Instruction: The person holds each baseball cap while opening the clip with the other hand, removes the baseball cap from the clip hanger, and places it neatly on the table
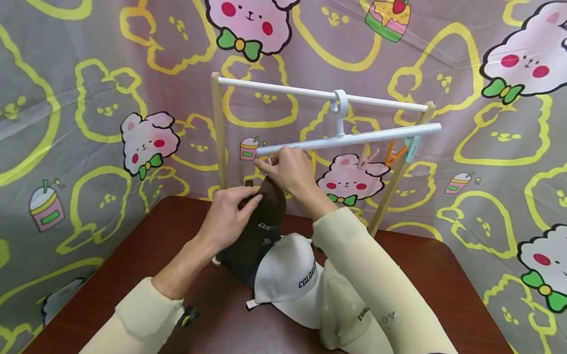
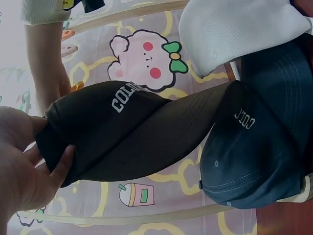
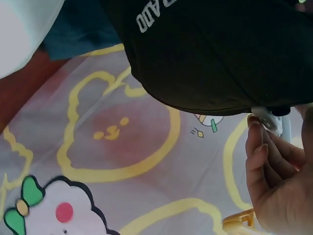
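Overhead, from the head camera, the left hand (image 1: 225,217) gripped the dark brown cap (image 1: 261,224) by its rear edge and held it raised above the table (image 1: 126,275), just below the right hand (image 1: 291,169). The right hand was up at the lower white hanger bar (image 1: 349,139), its fingers pinched around something small at the bar's left end, apparently a clip, though that view did not show it clearly. Further along the bar from that hand hung a pink peg (image 1: 366,157), an orange peg (image 1: 395,154) and a teal peg (image 1: 411,148), all with nothing in them. Beneath the right forearm lay a white cap (image 1: 289,275), a beige cap (image 1: 352,322) and a navy cap (image 1: 239,269), so no cap was yet hung and four were left to go, by my reckoning. Next, the left wrist camera showed the left hand (image 2: 24,166) with thumb and fingers curled round the back of the dark brown cap (image 2: 127,137), the navy cap (image 2: 259,156) and white cap (image 2: 239,34) lying beyond it. Lastly, the right wrist camera showed the right hand (image 3: 281,181) with fingers curled, pinching a small pale clip (image 3: 266,119) right against the rim of the dark brown cap (image 3: 220,54); whether the clip had already bitten the fabric I could not tell.
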A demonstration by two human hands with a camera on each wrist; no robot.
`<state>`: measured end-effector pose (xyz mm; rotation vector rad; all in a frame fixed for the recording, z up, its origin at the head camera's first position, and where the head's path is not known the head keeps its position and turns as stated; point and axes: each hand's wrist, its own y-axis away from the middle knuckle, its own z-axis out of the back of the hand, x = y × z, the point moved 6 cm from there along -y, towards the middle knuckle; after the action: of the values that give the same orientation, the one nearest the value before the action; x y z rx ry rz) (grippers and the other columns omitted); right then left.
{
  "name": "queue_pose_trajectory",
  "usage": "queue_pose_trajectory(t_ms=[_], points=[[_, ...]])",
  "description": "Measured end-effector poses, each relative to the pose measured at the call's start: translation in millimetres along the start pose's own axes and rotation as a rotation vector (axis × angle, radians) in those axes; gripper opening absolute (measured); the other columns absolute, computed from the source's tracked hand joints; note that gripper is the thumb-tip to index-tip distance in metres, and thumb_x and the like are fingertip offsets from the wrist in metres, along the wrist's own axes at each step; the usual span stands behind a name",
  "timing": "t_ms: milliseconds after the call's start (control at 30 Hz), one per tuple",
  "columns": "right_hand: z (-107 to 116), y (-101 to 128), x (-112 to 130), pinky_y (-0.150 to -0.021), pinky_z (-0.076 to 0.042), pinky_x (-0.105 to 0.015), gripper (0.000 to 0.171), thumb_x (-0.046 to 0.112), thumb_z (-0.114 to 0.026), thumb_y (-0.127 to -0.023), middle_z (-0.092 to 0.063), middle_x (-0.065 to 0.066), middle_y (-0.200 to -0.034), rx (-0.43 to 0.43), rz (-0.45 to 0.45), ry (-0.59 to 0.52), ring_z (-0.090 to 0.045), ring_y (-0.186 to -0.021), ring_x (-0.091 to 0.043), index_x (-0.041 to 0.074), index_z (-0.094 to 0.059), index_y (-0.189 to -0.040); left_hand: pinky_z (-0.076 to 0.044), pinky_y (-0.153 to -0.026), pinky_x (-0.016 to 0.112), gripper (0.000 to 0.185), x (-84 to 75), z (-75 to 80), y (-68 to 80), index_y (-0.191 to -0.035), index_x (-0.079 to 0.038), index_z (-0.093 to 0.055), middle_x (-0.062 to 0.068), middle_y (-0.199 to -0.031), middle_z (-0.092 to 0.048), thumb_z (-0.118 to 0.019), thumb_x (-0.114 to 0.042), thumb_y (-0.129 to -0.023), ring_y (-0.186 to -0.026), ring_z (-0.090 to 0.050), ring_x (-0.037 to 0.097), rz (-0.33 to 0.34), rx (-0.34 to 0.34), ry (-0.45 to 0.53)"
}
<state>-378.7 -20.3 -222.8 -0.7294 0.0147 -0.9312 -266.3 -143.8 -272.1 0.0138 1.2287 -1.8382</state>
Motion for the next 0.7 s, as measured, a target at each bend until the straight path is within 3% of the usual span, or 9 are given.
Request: queue_pose_trajectory(t_ms=[167, 300, 700], points=[[-2, -2, 3, -0.046, -0.029, -0.028, 0.050, 0.040, -0.072, -0.090, -0.040, 0.004, -0.048, 0.012, 0.004, 0.083, -0.039, -0.045, -0.012, 0.013, -0.053, -0.053, -0.057, -0.086, 0.044, 0.019, -3.0, -0.7, -0.4, -0.109, -0.001, -0.078, 0.013, -0.104, -0.077, -0.072, -0.014, -0.097, -0.097, -0.073, 0.027, -0.003, 0.010, -0.010], [-3, -3, 3, -0.045, -0.026, -0.027, 0.047, 0.031, -0.067, -0.091, -0.035, 0.005, -0.048, 0.025, 0.021, 0.112, -0.033, -0.045, -0.011, 0.011, -0.048, -0.053, -0.057, -0.081, 0.043, 0.018, -3.7, -0.3, 0.3, -0.106, -0.002, -0.078, 0.011, -0.101, -0.077, -0.073, -0.016, -0.096, -0.092, -0.073, 0.025, -0.004, 0.020, 0.005], [-5, -4, -6, -0.042, -0.021, -0.024, 0.046, 0.019, -0.063, -0.095, -0.038, 0.003, -0.045, 0.056, -0.027, -0.073, -0.027, -0.041, -0.008, 0.010, -0.057, -0.050, -0.056, -0.081, 0.045, 0.017, 12.5, 16.1, 9.0, -0.104, -0.003, -0.080, 0.012, -0.101, -0.078, -0.075, -0.016, -0.094, -0.094, -0.072, 0.028, 0.062, -0.067, -0.009]])
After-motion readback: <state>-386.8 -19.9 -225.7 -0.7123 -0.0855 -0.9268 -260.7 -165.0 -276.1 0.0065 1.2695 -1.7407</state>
